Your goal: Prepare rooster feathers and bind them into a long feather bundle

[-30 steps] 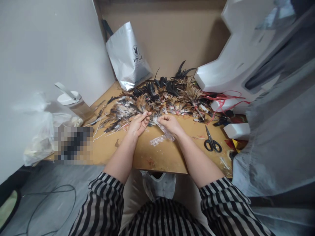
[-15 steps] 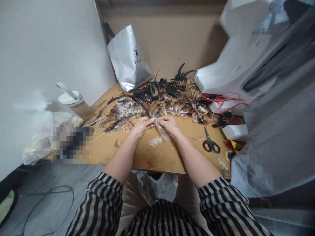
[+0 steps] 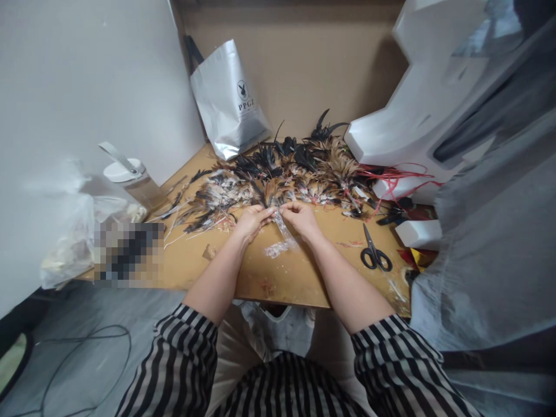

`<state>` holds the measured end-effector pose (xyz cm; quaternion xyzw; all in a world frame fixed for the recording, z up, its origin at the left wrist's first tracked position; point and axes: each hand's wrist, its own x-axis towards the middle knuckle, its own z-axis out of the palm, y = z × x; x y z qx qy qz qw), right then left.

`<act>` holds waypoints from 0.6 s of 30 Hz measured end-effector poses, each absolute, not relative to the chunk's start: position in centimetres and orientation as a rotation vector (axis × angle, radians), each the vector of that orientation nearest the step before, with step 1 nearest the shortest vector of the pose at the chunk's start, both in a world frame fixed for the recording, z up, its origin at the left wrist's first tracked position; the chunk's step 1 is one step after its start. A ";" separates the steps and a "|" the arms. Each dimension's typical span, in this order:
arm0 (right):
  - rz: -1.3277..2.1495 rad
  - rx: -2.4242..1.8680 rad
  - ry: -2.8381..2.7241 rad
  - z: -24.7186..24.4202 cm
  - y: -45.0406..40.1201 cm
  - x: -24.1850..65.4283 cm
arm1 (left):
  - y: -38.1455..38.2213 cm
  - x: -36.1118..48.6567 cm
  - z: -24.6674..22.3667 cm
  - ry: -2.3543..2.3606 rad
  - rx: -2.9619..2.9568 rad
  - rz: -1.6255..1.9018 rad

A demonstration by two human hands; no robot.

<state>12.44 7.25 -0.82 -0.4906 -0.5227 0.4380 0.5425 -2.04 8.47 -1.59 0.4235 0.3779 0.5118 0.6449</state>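
Note:
My left hand [image 3: 255,222] is closed in a pinch at the base of a bundle of brown and black feathers [image 3: 268,192], whose tips point away from me. Beside it, the fingertips of my right hand [image 3: 300,220] pinch the upper end of a crinkled clear plastic strip [image 3: 282,227]. From between my hands the strip hangs down towards the table [image 3: 286,286]. Its lower end lies over or against a crumpled clear piece [image 3: 276,249]; I cannot tell if they are joined. The exact contact at my fingertips is too small to make out.
A wide heap of feathers [image 3: 217,194] spreads behind my hands. Black-handled scissors [image 3: 375,255] lie at right, near red strings [image 3: 397,176] and a white machine [image 3: 382,130]. At left stand a lidded cup [image 3: 139,182] and plastic bag [image 3: 69,249]; a silver bag [image 3: 230,104] leans behind.
My hands stay together at the bundle's base, with only small finger movements. The clear strip hangs slightly straighter. The whole view has shifted a little.

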 end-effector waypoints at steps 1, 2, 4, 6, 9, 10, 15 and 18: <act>1.036 -1.147 -1.254 -0.7 7.3 12.5 | 8.4 -2.0 -1.5 0.864 0.969 1.156; 1.034 -1.129 -1.269 -0.6 7.3 12.6 | 8.4 -2.0 -1.5 0.868 0.972 1.146; 1.039 -1.097 -1.308 -0.5 7.2 12.7 | 8.2 -2.1 -1.3 0.869 0.979 1.127; 1.045 -1.079 -1.346 -0.4 7.2 12.8 | 8.2 -2.1 -1.3 0.870 0.982 1.114; 1.031 -1.082 -1.391 -0.3 7.1 12.9 | 8.2 -2.2 -1.3 0.868 0.982 1.104; 1.026 -1.086 -1.398 -0.2 7.1 13.0 | 8.2 -2.2 -1.3 0.866 0.985 1.103; 1.062 -1.121 -1.372 0.4 6.8 13.2 | 8.2 -2.3 -1.3 0.834 0.985 1.093; 1.110 -1.144 -1.315 0.5 6.7 13.4 | 8.2 -2.4 -1.3 0.803 0.963 1.094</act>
